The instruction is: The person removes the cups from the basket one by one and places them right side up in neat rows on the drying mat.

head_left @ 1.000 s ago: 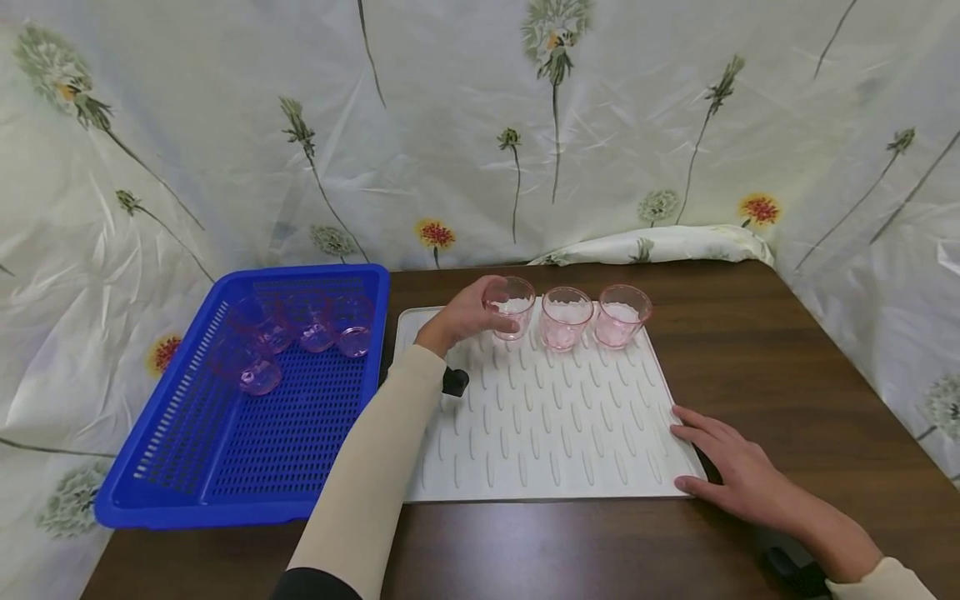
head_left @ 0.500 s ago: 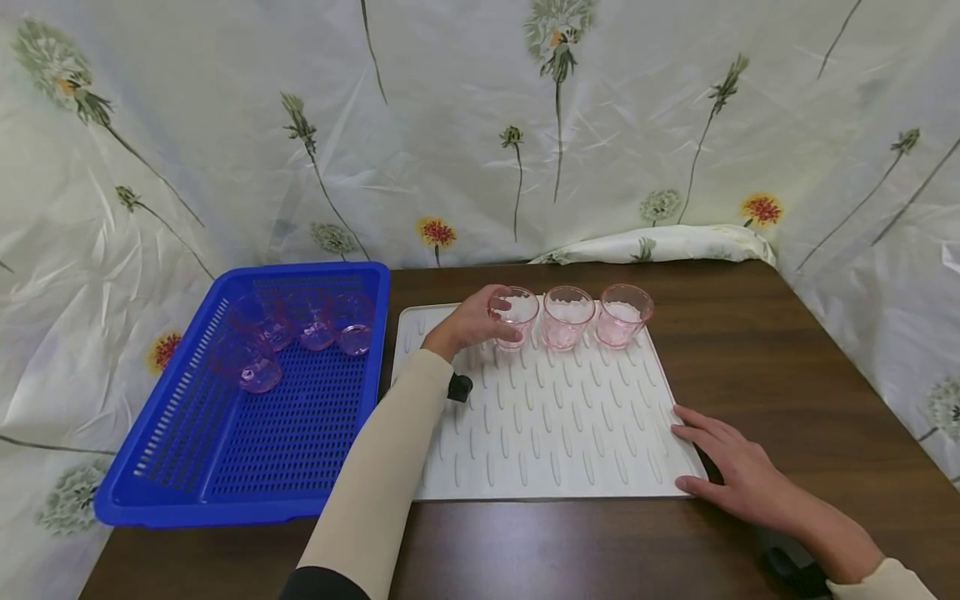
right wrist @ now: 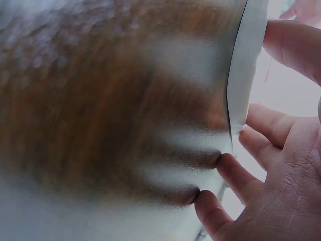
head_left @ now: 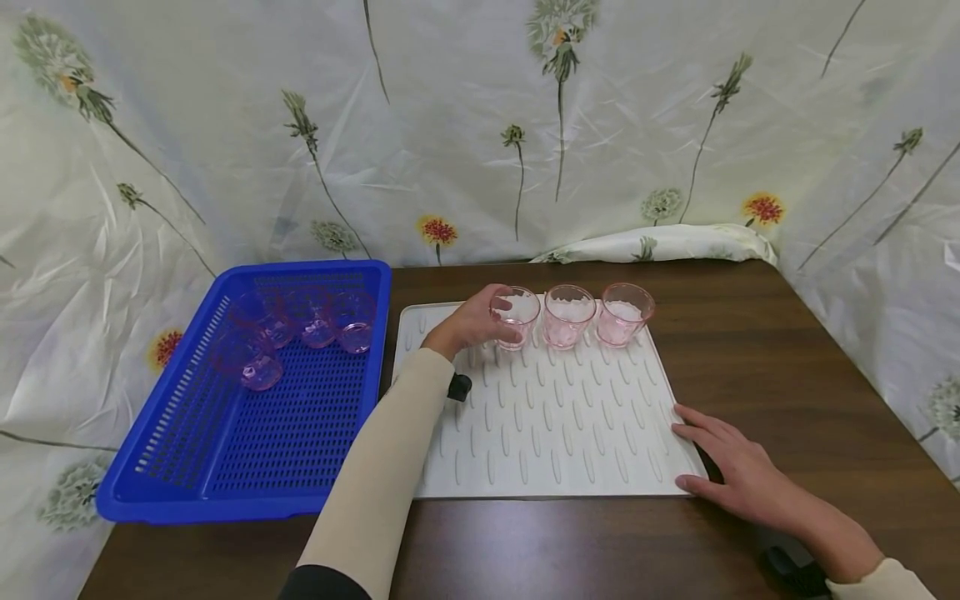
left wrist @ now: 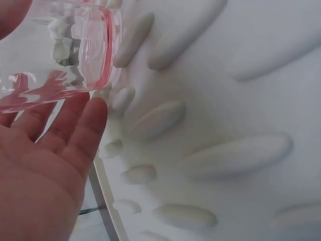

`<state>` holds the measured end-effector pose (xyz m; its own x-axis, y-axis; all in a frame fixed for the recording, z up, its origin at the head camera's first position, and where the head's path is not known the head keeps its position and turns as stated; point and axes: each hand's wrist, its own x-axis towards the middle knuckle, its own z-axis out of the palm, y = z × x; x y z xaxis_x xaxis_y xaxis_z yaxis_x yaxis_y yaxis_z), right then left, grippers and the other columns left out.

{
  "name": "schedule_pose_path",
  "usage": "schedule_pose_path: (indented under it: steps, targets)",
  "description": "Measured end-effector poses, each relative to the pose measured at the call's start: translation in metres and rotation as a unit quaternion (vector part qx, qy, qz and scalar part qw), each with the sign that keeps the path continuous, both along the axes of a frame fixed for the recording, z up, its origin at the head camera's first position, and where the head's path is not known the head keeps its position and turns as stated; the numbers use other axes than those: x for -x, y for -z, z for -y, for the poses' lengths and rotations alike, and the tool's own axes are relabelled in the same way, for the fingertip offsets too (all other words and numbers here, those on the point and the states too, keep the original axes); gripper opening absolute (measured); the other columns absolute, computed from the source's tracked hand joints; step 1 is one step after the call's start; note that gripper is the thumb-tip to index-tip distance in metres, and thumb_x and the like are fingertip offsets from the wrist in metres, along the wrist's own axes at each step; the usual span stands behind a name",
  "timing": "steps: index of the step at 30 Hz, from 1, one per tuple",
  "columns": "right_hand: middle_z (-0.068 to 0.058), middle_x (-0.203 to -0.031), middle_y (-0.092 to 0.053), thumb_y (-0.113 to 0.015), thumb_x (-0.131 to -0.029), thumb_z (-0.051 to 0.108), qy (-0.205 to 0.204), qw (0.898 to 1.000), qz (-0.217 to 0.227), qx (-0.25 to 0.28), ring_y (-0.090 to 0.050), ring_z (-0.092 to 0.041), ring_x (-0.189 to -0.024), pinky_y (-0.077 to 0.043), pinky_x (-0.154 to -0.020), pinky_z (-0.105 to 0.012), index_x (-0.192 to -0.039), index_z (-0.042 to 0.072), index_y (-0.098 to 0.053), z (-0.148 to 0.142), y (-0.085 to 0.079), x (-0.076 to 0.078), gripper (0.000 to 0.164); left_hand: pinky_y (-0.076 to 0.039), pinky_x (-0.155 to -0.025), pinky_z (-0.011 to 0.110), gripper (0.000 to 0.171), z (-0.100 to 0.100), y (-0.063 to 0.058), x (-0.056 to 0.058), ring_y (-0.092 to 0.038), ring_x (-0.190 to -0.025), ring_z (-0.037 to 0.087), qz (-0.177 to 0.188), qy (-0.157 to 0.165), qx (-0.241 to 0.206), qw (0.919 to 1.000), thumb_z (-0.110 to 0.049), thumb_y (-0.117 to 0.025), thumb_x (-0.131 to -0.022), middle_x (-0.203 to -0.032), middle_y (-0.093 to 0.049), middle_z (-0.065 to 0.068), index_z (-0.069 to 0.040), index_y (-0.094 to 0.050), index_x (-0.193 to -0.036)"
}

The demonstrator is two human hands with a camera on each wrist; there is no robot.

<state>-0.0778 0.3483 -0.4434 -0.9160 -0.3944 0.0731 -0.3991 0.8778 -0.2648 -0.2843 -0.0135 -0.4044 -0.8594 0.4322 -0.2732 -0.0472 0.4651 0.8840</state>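
One pink glass (head_left: 522, 312) — upright — is held between left thumb (left wrist: 12, 14) and left fingers (left wrist: 89, 128) (right fingers (right wrist: 241, 176), spread, touch the mat (head_left: 555, 417)).

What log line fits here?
left hand holds pink glass at far edge of white mat | right hand touches mat's right edge | two glasses stand alongside | four glasses in blue basket

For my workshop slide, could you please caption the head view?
The left hand holds a pink glass beside two others on a white ridged mat; the right hand rests at its edge.
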Motion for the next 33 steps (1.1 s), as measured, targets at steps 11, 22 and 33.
schedule_pose_path:
  steps: [11,22,33]
  targets:
    - [-0.018,-0.15,-0.044,-0.081,-0.079,0.038,0.005,1.0,0.012,0.0,-0.045,-0.039,-0.128,-0.045,-0.084,-0.067,-0.134,0.006,-0.056,0.001,-0.002,0.0,0.068,-0.04,-0.114,0.051,0.08,0.0,-0.006,-0.002,-0.044,-0.139,0.028,0.003,-0.005,0.006,1.0,-0.015,-0.08,-0.083,-0.151,-0.047,0.007,-0.022,-0.035,-0.149]
    - [-0.018,-0.149,-0.044,-0.082,-0.079,0.037,0.002,1.0,0.004,0.001,-0.045,-0.039,-0.127,-0.046,-0.083,-0.066,-0.134,0.006,-0.057,-0.001,0.0,-0.001,0.068,-0.036,-0.118,0.051,0.087,0.002,-0.007,0.0,-0.046,-0.139,0.03,0.02,0.007,-0.002,0.9998,-0.014,-0.08,-0.083,-0.151,-0.046,0.013,-0.021,-0.029,-0.153]
    - [-0.019,-0.152,-0.042,-0.079,-0.082,0.041,0.012,0.999,0.035,-0.002,-0.043,-0.04,-0.131,-0.044,-0.086,-0.069,-0.136,0.006,-0.055,0.001,-0.004,0.0,0.069,-0.036,-0.118,0.048,0.093,0.015,-0.023,0.0,-0.042,-0.14,0.03,0.02,0.037,0.081,0.9958,-0.023,-0.078,-0.085,-0.153,-0.041,0.013,-0.014,-0.02,-0.158]
